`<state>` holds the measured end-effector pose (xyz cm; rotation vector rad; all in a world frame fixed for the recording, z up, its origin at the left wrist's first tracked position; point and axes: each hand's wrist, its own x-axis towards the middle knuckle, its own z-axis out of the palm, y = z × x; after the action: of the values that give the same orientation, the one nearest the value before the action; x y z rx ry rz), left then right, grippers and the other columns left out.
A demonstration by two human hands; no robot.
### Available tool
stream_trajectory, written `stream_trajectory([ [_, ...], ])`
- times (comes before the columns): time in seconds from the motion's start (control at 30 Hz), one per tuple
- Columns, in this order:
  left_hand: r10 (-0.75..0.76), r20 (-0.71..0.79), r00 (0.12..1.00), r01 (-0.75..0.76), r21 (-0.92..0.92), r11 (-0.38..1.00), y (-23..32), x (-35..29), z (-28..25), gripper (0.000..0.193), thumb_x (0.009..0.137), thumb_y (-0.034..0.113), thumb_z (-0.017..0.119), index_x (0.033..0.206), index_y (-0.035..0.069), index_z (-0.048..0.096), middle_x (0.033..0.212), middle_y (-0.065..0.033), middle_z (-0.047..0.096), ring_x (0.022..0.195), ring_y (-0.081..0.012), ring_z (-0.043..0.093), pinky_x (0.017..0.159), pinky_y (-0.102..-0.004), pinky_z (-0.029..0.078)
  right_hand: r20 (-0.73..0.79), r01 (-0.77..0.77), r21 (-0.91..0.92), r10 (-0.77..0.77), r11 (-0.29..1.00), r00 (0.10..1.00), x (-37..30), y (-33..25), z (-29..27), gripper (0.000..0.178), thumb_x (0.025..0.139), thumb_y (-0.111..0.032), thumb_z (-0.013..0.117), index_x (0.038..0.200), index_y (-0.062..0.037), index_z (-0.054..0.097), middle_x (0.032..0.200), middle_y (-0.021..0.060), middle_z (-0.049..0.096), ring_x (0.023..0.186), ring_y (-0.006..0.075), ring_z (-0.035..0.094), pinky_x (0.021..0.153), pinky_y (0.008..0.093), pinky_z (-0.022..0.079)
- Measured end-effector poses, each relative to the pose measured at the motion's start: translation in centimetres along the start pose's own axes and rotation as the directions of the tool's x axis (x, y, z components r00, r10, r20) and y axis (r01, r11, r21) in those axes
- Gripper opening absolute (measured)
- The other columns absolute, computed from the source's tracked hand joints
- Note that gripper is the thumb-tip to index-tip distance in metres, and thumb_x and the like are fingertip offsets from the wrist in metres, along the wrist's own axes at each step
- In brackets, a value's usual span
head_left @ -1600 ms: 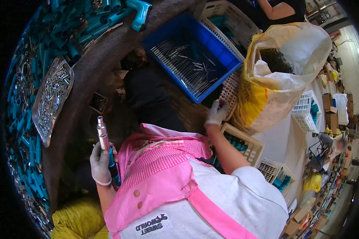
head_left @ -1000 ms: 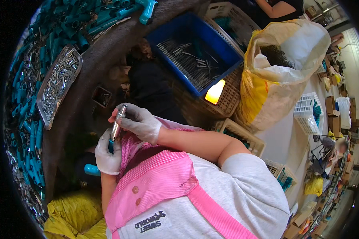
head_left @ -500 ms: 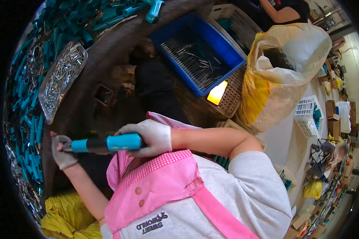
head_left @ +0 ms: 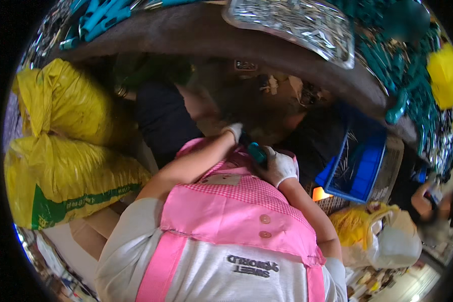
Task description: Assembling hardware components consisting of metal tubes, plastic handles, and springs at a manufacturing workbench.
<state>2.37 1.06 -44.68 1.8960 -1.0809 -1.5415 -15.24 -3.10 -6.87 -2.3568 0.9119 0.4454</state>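
Note:
Just above the pink apron at my lap is a teal-and-black screwdriver (head_left: 257, 153). My right hand (head_left: 281, 167), in a white glove, is closed round its thick teal end. The screwdriver's dark part runs up and left to my left hand (head_left: 233, 132), also gloved, which is closed at that end. Its fingertips are partly hidden, and the tip of the tool is lost in the dark behind.
A metal tray (head_left: 299, 27) of small metal pieces lies on the dark bench edge (head_left: 186, 30), among heaps of teal handles (head_left: 105, 17). Yellow sacks (head_left: 75, 176) stand at left. On the right are a blue bin (head_left: 357, 163) with thin metal rods, an open sack (head_left: 387, 234) and another person.
The view has swung round, bringing the yellow sacks up at left and the blue bin to the right. Both hands and the screwdriver have come in close together before the apron.

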Motion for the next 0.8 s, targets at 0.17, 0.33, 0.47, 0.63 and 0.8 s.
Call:
stream_trajectory([
  [0.17,0.229,-0.040,0.973,-0.200,0.365,0.909,-0.9,-1.3,3.8,0.037,0.083,0.025,0.054,0.115,0.009,0.059,0.108,-0.0129,0.062,0.102,-0.0258,0.058,0.090,-0.0366,0.044,0.147,0.002,-0.136,0.018,0.991,0.989,3.2,0.6,1.5,0.056,0.076,-0.040,0.061,0.120,-0.0075,0.049,0.093,0.0214,0.064,0.083,0.0362,0.063,0.073,0.0443,0.050],
  [0.33,0.088,-0.072,0.993,-0.079,0.121,0.989,0.9,-2.0,4.4,0.034,0.083,0.026,0.053,0.112,0.009,0.060,0.106,-0.0120,0.063,0.100,-0.0248,0.059,0.088,-0.0362,0.045,0.159,0.066,-0.168,-0.039,0.984,0.987,4.6,0.9,1.4,0.059,0.074,-0.039,0.062,0.121,-0.0062,0.048,0.091,0.0215,0.064,0.082,0.0362,0.063,0.074,0.0441,0.049],
  [0.47,-0.018,-0.083,0.996,0.012,-0.066,0.998,2.1,-2.3,3.5,0.032,0.083,0.026,0.053,0.110,0.009,0.061,0.105,-0.0114,0.064,0.098,-0.0239,0.059,0.086,-0.0358,0.046,0.146,0.131,-0.209,-0.101,0.969,0.984,5.7,1.0,1.0,0.060,0.074,-0.038,0.062,0.122,-0.0052,0.047,0.087,0.0209,0.064,0.078,0.0357,0.063,0.071,0.0441,0.050],
  [0.63,-0.144,-0.094,0.985,0.114,-0.268,0.957,3.2,-4.8,2.6,0.031,0.084,0.026,0.053,0.107,0.008,0.063,0.103,-0.0105,0.064,0.096,-0.0229,0.060,0.084,-0.0353,0.047,0.190,0.105,-0.231,-0.061,0.967,0.980,7.2,1.0,1.2,0.059,0.075,-0.038,0.061,0.121,-0.0035,0.047,0.088,0.0210,0.064,0.077,0.0350,0.064,0.070,0.0438,0.050],
  [0.8,-0.251,-0.091,0.964,0.184,-0.451,0.873,5.5,-5.3,1.0,0.029,0.084,0.027,0.053,0.103,0.008,0.064,0.101,-0.0096,0.065,0.093,-0.0219,0.061,0.081,-0.0349,0.048,0.152,0.115,-0.201,-0.085,0.973,0.985,7.3,0.6,1.4,0.058,0.076,-0.038,0.060,0.121,-0.0035,0.048,0.089,0.0214,0.064,0.078,0.0346,0.064,0.070,0.0436,0.050],
])
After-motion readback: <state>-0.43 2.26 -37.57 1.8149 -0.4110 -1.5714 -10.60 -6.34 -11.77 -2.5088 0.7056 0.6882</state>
